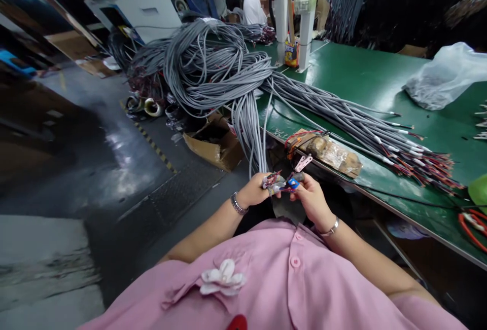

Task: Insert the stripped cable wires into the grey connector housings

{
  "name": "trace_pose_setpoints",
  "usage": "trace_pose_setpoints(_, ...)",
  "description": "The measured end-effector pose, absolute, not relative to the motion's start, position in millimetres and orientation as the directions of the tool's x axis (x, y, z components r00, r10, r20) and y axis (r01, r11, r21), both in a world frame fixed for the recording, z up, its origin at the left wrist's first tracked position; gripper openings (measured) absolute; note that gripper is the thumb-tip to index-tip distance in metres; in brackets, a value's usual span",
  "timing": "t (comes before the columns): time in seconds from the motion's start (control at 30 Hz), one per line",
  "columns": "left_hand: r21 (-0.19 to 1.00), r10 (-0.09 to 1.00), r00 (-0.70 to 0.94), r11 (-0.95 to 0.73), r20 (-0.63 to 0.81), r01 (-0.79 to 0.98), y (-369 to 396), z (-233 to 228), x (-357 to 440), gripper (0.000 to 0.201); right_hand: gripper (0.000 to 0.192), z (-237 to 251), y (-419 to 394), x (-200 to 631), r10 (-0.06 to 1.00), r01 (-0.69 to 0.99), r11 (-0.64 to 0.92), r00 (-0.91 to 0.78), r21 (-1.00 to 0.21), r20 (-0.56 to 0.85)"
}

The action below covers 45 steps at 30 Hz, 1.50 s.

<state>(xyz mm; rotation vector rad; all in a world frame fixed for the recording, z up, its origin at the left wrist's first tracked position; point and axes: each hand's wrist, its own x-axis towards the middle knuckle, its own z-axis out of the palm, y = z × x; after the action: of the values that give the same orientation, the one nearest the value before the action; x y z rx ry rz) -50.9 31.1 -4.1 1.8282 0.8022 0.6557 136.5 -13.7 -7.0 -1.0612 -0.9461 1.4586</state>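
My left hand (256, 190) is closed around a bunch of grey cable ends with thin coloured wires (271, 180) fanning out of them. Beside it, my right hand (312, 199) pinches at the same wires, its fingertips almost touching the left ones. A small blue piece (293, 183) shows at the right thumb; what it is cannot be made out. Just above the right fingers is a pink clothespin-like clip (303, 163). Grey cables (249, 130) hang down over the table edge toward my left hand.
A large heap of grey cables (213, 61) lies on the green table (353, 74), their stripped ends (422, 165) spread rightward. A taped block (331, 152) sits at the edge. Also around are a plastic bag (437, 79), a cardboard box (215, 142) below and a seated person (254, 8) behind.
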Motion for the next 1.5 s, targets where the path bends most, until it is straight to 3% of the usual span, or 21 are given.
trace_pose_setpoints(0.17, 0.959, 0.799, 0.599, -0.206, 0.052, 0.192, 31.5, 2.6, -43.6, 0.033, 0.031, -6.5, -12.1, 137.6, 0.994, -0.243, -0.104, -0.06, -0.964, -0.092)
trace_pose_setpoints(0.4, 0.974, 0.873, 0.482, -0.163, 0.069, 0.156, 25.4, -5.0, -37.8, 0.026, 0.034, -8.6, -21.1, 138.2, 0.991, -0.193, -0.11, -0.1, -0.975, -0.092)
trace_pose_setpoints(0.6, 0.923, 0.837, 0.534, -0.293, 0.121, 0.25, 27.0, -14.5, -40.7, 0.014, 0.028, -19.8, -19.4, 136.2, 0.993, -0.174, -0.12, -0.024, -0.977, -0.118)
trace_pose_setpoints(0.83, 0.947, 0.691, 0.723, -0.221, -0.016, 0.233, 35.6, -6.1, -48.6, 0.019, 0.021, -9.4, -10.4, 141.4, 0.974, -0.037, 0.003, -0.224, -0.999, 0.012)
trace_pose_setpoints(1.17, 0.999, 0.946, 0.321, -0.045, 0.039, 0.012, 18.3, -10.0, -40.1, 0.036, 0.028, -1.3, -9.0, 129.3, 0.996, -0.154, -0.037, -0.083, -0.987, -0.025)
trace_pose_setpoints(1.3, 0.997, 0.979, 0.194, -0.048, 0.06, -0.067, 16.4, -16.5, -33.2, 0.037, 0.027, -3.0, -15.2, 130.4, 0.997, -0.139, -0.029, -0.069, -0.99, -0.02)
trace_pose_setpoints(1.5, 0.993, 0.98, 0.192, -0.027, 0.048, -0.115, 18.9, -13.1, -26.4, 0.036, 0.027, -6.4, -19.6, 141.4, 0.989, -0.053, 0.008, -0.147, -0.999, 0.016)
